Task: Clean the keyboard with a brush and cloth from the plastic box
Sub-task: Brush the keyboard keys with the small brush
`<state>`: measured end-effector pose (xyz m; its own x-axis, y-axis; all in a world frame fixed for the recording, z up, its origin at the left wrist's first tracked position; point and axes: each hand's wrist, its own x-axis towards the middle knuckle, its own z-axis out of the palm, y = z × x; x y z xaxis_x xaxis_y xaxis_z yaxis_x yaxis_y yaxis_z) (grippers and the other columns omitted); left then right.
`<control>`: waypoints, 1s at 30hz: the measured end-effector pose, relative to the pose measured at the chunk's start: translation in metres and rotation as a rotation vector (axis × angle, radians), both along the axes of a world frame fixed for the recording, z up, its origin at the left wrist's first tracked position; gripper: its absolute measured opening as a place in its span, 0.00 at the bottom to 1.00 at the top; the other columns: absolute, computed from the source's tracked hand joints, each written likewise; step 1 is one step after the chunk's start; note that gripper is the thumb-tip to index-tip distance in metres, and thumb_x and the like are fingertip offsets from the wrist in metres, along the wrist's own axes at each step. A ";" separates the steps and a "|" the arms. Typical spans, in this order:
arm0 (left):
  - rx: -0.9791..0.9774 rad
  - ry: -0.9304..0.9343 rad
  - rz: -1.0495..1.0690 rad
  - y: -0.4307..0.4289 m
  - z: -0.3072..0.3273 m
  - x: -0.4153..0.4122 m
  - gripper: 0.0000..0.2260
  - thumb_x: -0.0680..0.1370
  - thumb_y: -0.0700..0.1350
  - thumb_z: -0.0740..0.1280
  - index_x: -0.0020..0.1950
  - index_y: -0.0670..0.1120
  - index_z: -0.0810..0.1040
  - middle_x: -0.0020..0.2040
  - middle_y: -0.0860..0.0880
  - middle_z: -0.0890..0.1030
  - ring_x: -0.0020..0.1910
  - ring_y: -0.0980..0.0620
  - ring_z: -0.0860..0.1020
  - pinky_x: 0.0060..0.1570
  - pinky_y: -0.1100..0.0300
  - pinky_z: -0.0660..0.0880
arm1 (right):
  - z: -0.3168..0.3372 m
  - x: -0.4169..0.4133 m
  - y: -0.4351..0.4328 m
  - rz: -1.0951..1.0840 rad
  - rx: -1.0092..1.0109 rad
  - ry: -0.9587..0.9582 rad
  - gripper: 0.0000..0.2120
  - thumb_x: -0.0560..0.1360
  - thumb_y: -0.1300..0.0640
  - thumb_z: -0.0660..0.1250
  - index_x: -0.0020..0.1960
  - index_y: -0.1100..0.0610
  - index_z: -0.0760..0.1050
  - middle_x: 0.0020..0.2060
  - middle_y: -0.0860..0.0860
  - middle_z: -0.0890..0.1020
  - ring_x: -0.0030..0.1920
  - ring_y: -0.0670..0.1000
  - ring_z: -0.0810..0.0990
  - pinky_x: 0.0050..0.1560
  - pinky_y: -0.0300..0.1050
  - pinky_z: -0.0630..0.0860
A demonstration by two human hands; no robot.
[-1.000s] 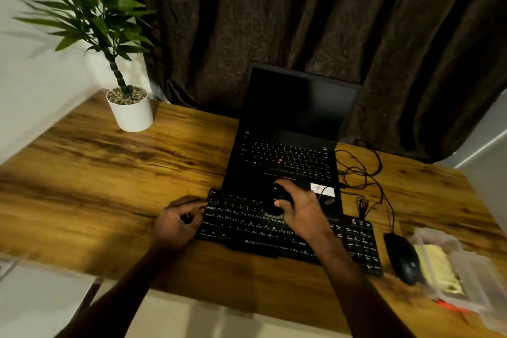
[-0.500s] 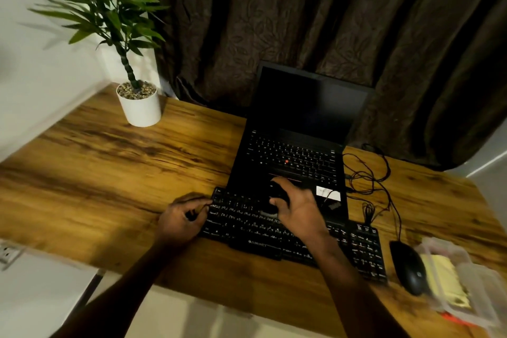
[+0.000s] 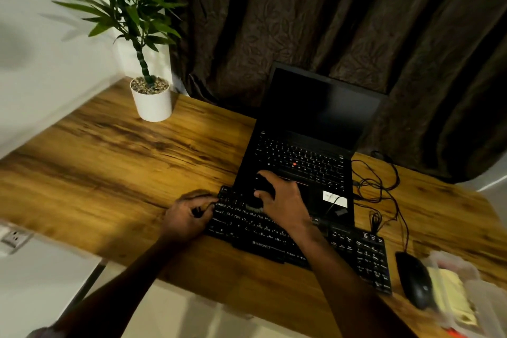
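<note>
Wooden desk (image 3: 109, 162) with potted plant (image 3: 151, 103), laptop (image 3: 315, 123), keyboard (image 3: 247, 230), mouse (image 3: 414, 280), plastic box (image 3: 450, 261), cables (image 3: 384, 189).

plastic box (image 3: 455, 262) blurred, cut by right edge, brush (image 3: 253, 208) mostly hidden under right hand (image 3: 285, 200)

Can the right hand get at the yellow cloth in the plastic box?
Probably, though it is busy: the right hand grips the brush on the keyboard. The yellow cloth lies past the mouse, in the plastic box.
</note>
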<state>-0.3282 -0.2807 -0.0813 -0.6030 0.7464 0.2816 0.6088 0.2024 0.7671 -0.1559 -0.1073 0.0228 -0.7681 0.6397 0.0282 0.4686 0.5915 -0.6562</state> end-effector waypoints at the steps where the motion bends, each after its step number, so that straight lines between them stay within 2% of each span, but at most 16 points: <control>1: -0.004 0.001 -0.011 0.000 -0.001 0.000 0.17 0.74 0.60 0.61 0.53 0.56 0.84 0.52 0.66 0.80 0.49 0.62 0.80 0.48 0.70 0.74 | 0.001 -0.002 -0.002 0.011 -0.003 -0.013 0.23 0.79 0.55 0.69 0.72 0.49 0.71 0.60 0.47 0.80 0.50 0.44 0.81 0.44 0.23 0.74; 2: -0.003 0.001 -0.018 0.000 -0.001 -0.001 0.17 0.74 0.60 0.61 0.53 0.56 0.84 0.53 0.63 0.81 0.50 0.61 0.80 0.49 0.67 0.75 | 0.001 -0.005 -0.003 0.018 -0.005 -0.026 0.23 0.79 0.55 0.68 0.73 0.50 0.70 0.61 0.49 0.79 0.52 0.49 0.81 0.40 0.20 0.71; 3: -0.004 -0.002 -0.019 0.000 0.000 0.000 0.17 0.74 0.60 0.61 0.53 0.56 0.84 0.53 0.61 0.82 0.51 0.61 0.80 0.50 0.66 0.75 | 0.001 -0.008 -0.004 0.026 -0.010 -0.032 0.23 0.79 0.55 0.68 0.74 0.50 0.70 0.62 0.50 0.78 0.54 0.50 0.79 0.41 0.19 0.69; 4: 0.002 0.002 -0.015 0.000 0.001 0.001 0.17 0.74 0.59 0.61 0.53 0.56 0.84 0.54 0.60 0.82 0.51 0.61 0.80 0.50 0.65 0.75 | -0.001 -0.012 -0.005 0.029 -0.005 -0.026 0.23 0.79 0.55 0.68 0.73 0.50 0.70 0.64 0.51 0.78 0.58 0.49 0.77 0.48 0.20 0.68; 6: -0.002 0.012 0.010 0.000 0.001 0.002 0.18 0.74 0.60 0.61 0.54 0.55 0.84 0.52 0.58 0.83 0.50 0.60 0.80 0.47 0.65 0.74 | -0.004 -0.020 -0.006 0.043 0.023 -0.005 0.23 0.78 0.54 0.70 0.72 0.50 0.71 0.66 0.51 0.77 0.66 0.49 0.75 0.60 0.28 0.65; 9: -0.036 0.018 0.014 0.000 -0.001 0.000 0.17 0.74 0.60 0.62 0.55 0.55 0.84 0.53 0.58 0.83 0.50 0.58 0.81 0.47 0.63 0.76 | -0.011 -0.030 -0.008 0.044 0.014 -0.005 0.23 0.77 0.52 0.71 0.71 0.49 0.72 0.63 0.52 0.79 0.65 0.50 0.76 0.61 0.32 0.70; 12: -0.047 0.010 0.003 -0.002 -0.005 -0.003 0.16 0.75 0.59 0.63 0.56 0.56 0.83 0.57 0.59 0.81 0.55 0.58 0.80 0.54 0.59 0.78 | -0.019 -0.040 -0.009 0.050 0.012 -0.023 0.24 0.75 0.47 0.71 0.70 0.43 0.71 0.60 0.54 0.80 0.62 0.53 0.78 0.62 0.48 0.78; 14: -0.045 0.021 0.006 -0.001 -0.003 -0.002 0.17 0.75 0.59 0.62 0.56 0.55 0.84 0.58 0.58 0.82 0.56 0.58 0.79 0.54 0.61 0.76 | -0.017 -0.044 -0.011 0.062 0.004 -0.019 0.24 0.75 0.46 0.70 0.70 0.40 0.70 0.59 0.54 0.79 0.61 0.54 0.78 0.60 0.51 0.80; 18: -0.038 0.038 -0.008 0.000 -0.008 -0.003 0.17 0.76 0.57 0.62 0.55 0.52 0.85 0.57 0.56 0.83 0.56 0.58 0.80 0.55 0.59 0.77 | -0.015 -0.049 -0.016 0.059 -0.053 0.000 0.22 0.76 0.51 0.71 0.69 0.43 0.73 0.60 0.55 0.77 0.61 0.51 0.73 0.61 0.45 0.75; 22: -0.041 0.041 -0.007 -0.001 -0.005 -0.002 0.15 0.76 0.56 0.63 0.54 0.53 0.85 0.56 0.59 0.82 0.54 0.61 0.79 0.53 0.62 0.77 | -0.018 -0.046 -0.020 0.075 -0.061 0.012 0.25 0.73 0.43 0.71 0.67 0.34 0.68 0.61 0.54 0.77 0.60 0.52 0.78 0.58 0.53 0.81; 26: -0.047 0.039 0.008 -0.002 -0.003 -0.001 0.13 0.76 0.55 0.64 0.55 0.54 0.84 0.56 0.61 0.81 0.54 0.65 0.77 0.51 0.70 0.74 | -0.022 -0.034 -0.012 0.091 -0.030 -0.030 0.26 0.70 0.35 0.66 0.67 0.31 0.69 0.61 0.52 0.78 0.62 0.52 0.78 0.60 0.52 0.80; 27: -0.043 0.037 0.009 -0.002 -0.003 -0.001 0.13 0.76 0.54 0.64 0.55 0.54 0.85 0.55 0.61 0.81 0.53 0.66 0.77 0.51 0.73 0.72 | -0.017 -0.032 -0.012 0.090 -0.025 -0.041 0.26 0.71 0.36 0.67 0.68 0.34 0.69 0.62 0.52 0.78 0.63 0.51 0.78 0.62 0.51 0.79; 30: -0.025 0.043 0.013 -0.002 -0.002 0.000 0.14 0.75 0.54 0.64 0.55 0.53 0.85 0.54 0.62 0.80 0.54 0.67 0.75 0.52 0.80 0.67 | -0.010 -0.030 -0.014 0.111 0.002 -0.048 0.23 0.76 0.50 0.71 0.70 0.46 0.73 0.62 0.52 0.80 0.62 0.50 0.78 0.62 0.45 0.77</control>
